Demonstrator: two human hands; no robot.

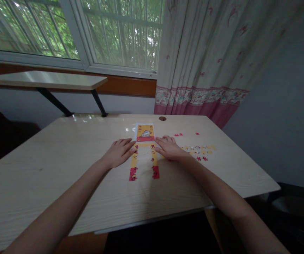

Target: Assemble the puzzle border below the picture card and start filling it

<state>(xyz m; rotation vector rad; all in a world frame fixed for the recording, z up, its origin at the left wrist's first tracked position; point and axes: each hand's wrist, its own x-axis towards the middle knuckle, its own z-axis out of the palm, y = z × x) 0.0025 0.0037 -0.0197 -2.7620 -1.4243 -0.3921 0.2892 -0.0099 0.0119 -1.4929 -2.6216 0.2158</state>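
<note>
A big pale table (48, 151) stands by a long curtain (202, 63) with a pink bottom. On the table's middle lies a puzzle edge (155, 171), yellow and red, with 2 long sides and a top. The left hand (119, 152) and right hand (171, 148) lie palm down, well apart, 1 at each side of its top. It's hard to see if their fingers pinch anything. Just past it lies a picture card (145, 131). Little loose pieces (205, 159) lie to the right.
</note>
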